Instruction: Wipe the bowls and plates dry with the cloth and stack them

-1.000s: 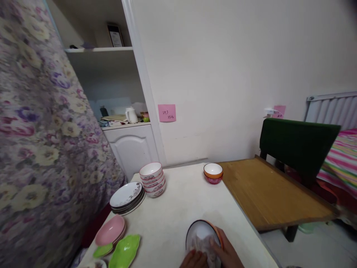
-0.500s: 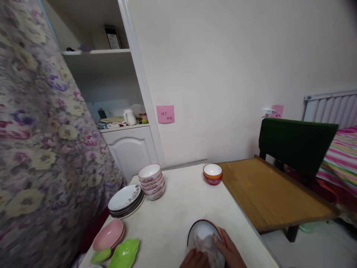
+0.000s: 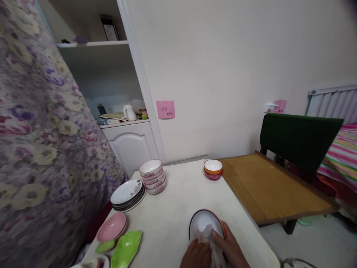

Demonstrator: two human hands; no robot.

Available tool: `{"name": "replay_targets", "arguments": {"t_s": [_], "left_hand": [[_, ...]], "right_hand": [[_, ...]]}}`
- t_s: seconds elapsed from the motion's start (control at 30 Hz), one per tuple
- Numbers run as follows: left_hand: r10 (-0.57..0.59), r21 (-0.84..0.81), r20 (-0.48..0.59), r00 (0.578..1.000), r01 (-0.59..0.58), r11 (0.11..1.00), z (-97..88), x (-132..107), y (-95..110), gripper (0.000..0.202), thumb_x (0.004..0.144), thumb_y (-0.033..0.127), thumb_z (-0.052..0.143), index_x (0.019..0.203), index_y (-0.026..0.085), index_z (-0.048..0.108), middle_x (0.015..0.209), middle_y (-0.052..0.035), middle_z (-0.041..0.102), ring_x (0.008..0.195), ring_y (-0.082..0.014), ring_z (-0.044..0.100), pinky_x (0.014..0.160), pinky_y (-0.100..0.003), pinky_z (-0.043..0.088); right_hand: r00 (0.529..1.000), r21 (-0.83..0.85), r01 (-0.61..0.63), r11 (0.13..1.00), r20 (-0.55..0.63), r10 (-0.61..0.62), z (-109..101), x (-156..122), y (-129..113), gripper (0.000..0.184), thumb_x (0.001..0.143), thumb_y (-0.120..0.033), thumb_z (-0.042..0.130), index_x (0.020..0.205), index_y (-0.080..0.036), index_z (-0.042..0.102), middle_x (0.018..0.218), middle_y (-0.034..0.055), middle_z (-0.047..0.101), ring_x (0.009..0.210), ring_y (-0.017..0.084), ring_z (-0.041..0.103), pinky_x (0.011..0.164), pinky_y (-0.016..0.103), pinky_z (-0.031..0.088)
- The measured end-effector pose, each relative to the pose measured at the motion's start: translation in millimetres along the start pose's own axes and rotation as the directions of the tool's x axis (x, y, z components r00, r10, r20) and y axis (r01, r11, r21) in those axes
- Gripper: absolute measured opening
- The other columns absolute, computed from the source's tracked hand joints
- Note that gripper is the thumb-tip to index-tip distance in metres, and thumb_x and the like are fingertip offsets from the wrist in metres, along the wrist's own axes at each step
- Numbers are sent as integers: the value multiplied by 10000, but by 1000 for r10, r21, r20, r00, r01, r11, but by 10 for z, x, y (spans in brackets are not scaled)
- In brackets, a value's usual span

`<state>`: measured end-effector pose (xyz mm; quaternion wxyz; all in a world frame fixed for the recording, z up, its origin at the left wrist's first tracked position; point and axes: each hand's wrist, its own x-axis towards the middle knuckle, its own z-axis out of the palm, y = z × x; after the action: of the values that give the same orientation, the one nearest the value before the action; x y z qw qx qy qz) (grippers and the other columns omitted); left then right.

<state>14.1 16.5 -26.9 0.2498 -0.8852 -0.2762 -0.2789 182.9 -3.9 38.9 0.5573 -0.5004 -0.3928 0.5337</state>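
Near the front of the white table, a bowl (image 3: 205, 219) with a white inside, dark rim and orange outside is tilted toward me. My right hand (image 3: 231, 243) grips its right side, thumb over the rim. A pale cloth (image 3: 216, 253) lies partly in the bowl and hangs down between my hands. My left hand (image 3: 196, 254) is closed on the cloth at the bowl's near edge, its fingers curled. Farther back on the table, an orange bowl (image 3: 213, 170) sits stacked in a red one (image 3: 214, 176).
On the table's left are stacked white bowls (image 3: 152, 178), stacked plates (image 3: 126, 195), pink dishes (image 3: 111, 227), a green leaf-shaped dish (image 3: 126, 247) and a partly cut-off plate (image 3: 103, 260). A brown wooden table (image 3: 267, 186) adjoins on the right, beside a green chair back (image 3: 297, 137).
The whole scene has shifted slightly upward in view, showing more of the near-left plate. Both hands stay at the bowl, and the cloth's folds have changed shape.
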Motion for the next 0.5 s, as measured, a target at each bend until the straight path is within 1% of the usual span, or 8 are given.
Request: {"name": "replay_targets", "arguments": {"t_s": [0.1,0.17,0.23,0.27,0.33,0.37,0.4,0.5], "left_hand": [[-41,-4,-80,996,41,999,94,78,198,278,909,158,401,811,188,660,650,32,717,526,-75,605,646,-183,486],[-48,-12,-136,989,47,999,74,123,227,366,940,155,320,804,184,658,624,40,701,510,-66,591,664,-177,479],[-32,-21,-189,981,29,999,-25,134,139,449,970,182,231,787,212,640,682,63,722,614,-70,637,768,-201,480],[-4,-19,-186,983,0,1000,-89,129,71,440,978,207,228,800,228,630,757,80,741,708,-76,661,832,-225,472],[55,-16,-142,988,-58,998,-196,112,-42,314,972,264,322,865,247,617,903,107,754,863,-91,670,918,-275,455],[62,-23,-117,991,-66,998,-222,108,-62,239,955,272,385,889,249,613,928,109,754,876,-96,671,922,-287,460],[48,-33,-95,994,-51,998,-221,110,-48,190,935,268,431,886,242,613,910,97,757,841,-101,678,894,-289,478],[-88,-59,-56,995,85,995,-102,146,141,187,883,236,483,751,206,611,687,37,737,596,-129,661,665,-284,525]], "right_hand": [[999,7,-11,1000,-31,11,17,-2,55,589,632,-580,677,1084,-206,616,1051,63,690,1052,271,596,959,363,436],[1000,-4,2,1000,2,-2,-11,-5,46,550,666,-588,647,1068,-214,624,1050,54,688,1065,260,590,970,354,428],[998,-27,19,999,52,-18,-55,-5,2,520,694,-573,631,1069,-213,626,1062,53,685,1076,252,583,984,351,417],[998,-36,27,999,64,-25,-75,-5,-25,514,698,-563,633,1070,-208,626,1070,57,684,1078,253,583,989,355,413],[997,-35,40,999,70,-37,-97,-8,-69,512,703,-549,638,1077,-198,621,1092,67,678,1083,261,583,996,363,408],[997,-22,37,999,69,-36,-95,-14,-81,512,707,-545,639,1078,-193,616,1097,70,675,1083,264,586,994,365,410],[997,2,26,1000,72,-26,-85,-24,-84,507,718,-540,636,1083,-190,607,1097,72,673,1082,266,589,988,366,416],[990,156,-69,985,129,49,-31,-63,-39,459,762,-498,619,1099,-190,565,1036,59,676,1042,255,615,938,363,457]]}}
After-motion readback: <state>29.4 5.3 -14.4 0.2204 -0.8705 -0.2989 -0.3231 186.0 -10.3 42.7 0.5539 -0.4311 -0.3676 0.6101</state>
